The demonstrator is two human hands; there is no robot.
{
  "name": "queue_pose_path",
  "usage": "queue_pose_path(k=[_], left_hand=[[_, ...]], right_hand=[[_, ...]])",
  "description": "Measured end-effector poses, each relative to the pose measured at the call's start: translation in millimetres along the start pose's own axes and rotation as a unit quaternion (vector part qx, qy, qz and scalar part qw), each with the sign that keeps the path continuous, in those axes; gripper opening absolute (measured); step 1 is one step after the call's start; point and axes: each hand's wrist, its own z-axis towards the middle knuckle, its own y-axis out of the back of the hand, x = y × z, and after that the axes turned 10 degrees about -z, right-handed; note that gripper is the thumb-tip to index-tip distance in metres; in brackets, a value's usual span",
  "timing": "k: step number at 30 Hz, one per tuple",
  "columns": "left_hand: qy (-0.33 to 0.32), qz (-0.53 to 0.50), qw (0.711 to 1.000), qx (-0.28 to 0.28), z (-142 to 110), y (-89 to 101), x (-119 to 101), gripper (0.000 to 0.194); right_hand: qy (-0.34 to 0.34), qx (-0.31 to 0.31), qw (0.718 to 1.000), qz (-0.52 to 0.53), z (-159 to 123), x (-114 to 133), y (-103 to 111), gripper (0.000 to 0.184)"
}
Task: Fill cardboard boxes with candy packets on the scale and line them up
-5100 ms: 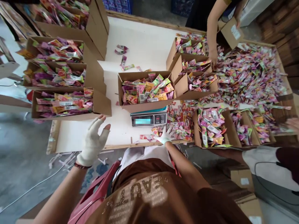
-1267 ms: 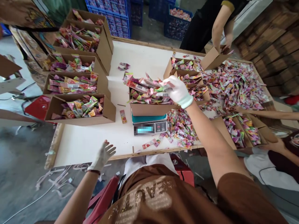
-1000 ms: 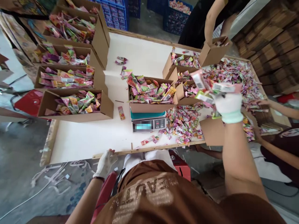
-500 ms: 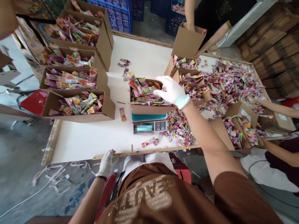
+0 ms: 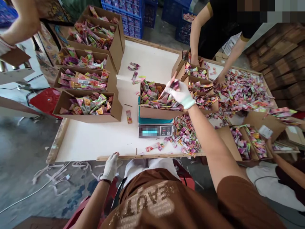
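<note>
My right hand (image 5: 179, 93), in a white glove, is closed on a few small candy packets (image 5: 175, 84) above the right end of an open cardboard box (image 5: 162, 112). Colourful wrapped packets fill this box, which sits on the teal platform of a digital weighing scale (image 5: 156, 130). At the table's front edge (image 5: 128, 157), my gloved left hand (image 5: 110, 168) has its fingers curled over the wood. A single packet (image 5: 129, 117) lies left of the scale, and loose packets (image 5: 187, 133) are heaped to its right.
Filled boxes (image 5: 88, 118) line the left side of the white table (image 5: 95, 140). More boxes (image 5: 202, 101) and a large heap of packets (image 5: 245, 89) occupy the right. Co-workers' hands (image 5: 220, 78) work around the table. Blue crates (image 5: 126, 19) stand behind.
My right hand has closed on packets and lifted them slightly over the box. Packets overhanging the box's left corner now sit lower inside. The view has shifted a little; my left hand stays at the edge.
</note>
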Motion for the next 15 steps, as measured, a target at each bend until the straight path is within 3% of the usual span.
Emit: queue_pose_path(k=[3,8,12,15], left_hand=[[-0.001,0.008,1.000,0.008,-5.3,-5.9,-7.9,0.033],[-0.015,0.020,0.999,0.048,-4.9,-18.3,-36.2,0.041],[-0.070,0.017,0.993,0.098,0.7,-38.8,-93.7,0.055],[-0.169,0.033,0.975,0.138,-4.1,-64.8,-152.5,0.063]], right_hand=[[-0.015,-0.094,0.994,0.051,-36.6,3.0,38.6,0.037],[-0.098,-0.200,0.975,-0.006,-124.5,-2.9,112.3,0.032],[-0.235,-0.237,0.939,-0.088,-186.5,-37.0,143.3,0.033],[-0.317,-0.203,0.915,-0.147,-213.3,-71.0,151.1,0.031]])
